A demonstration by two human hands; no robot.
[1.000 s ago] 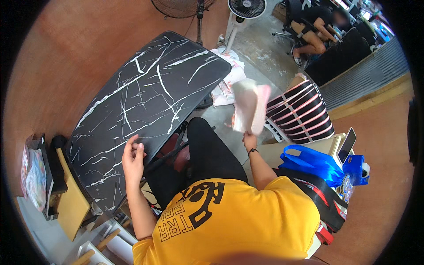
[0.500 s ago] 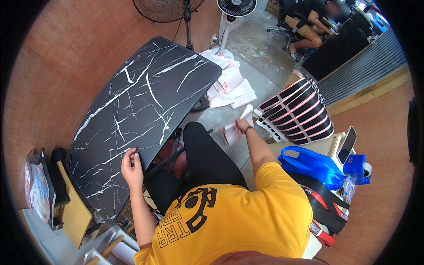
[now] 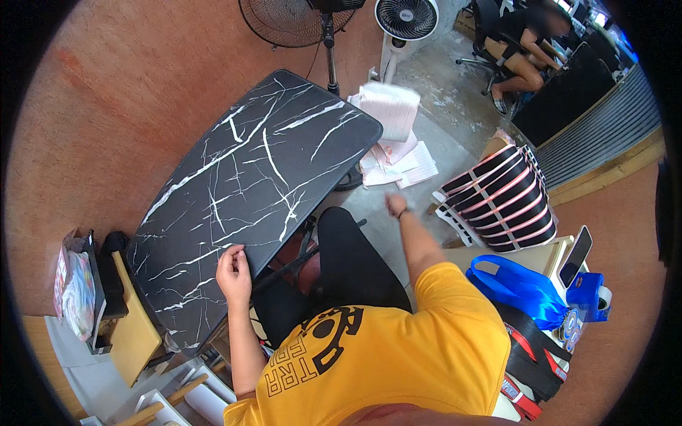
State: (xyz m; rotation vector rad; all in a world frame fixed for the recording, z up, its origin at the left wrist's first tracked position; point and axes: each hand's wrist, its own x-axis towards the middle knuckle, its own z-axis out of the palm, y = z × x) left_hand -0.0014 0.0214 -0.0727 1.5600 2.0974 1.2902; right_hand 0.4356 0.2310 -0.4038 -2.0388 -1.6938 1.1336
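My left hand [image 3: 233,272] rests at the near edge of the black, white-veined table [image 3: 213,192]. Its fingers are curled together loosely, with nothing visible in them. My right hand [image 3: 396,204] is held out over the floor, right of my knee, with a dark band on its wrist. No paper shows in that hand, but its fingers are too small and blurred to read. Beyond it, a blurred printed paper sheet [image 3: 391,108] appears above the loose pile of papers [image 3: 420,166] on the floor, apart from my hand.
Two fans, one black [image 3: 298,21] and one white [image 3: 406,18], stand behind the papers. At right are a bundle of black-and-pink striped strips [image 3: 497,199], blue ribbon [image 3: 515,287], a phone [image 3: 576,255] and black-and-red lanyards [image 3: 529,355]. A person [image 3: 526,57] sits at the far right.
The crumpled paper has left my right hand; a sheet now appears over the floor pile. My left hand keeps its place on the table. The whole view has shifted slightly.
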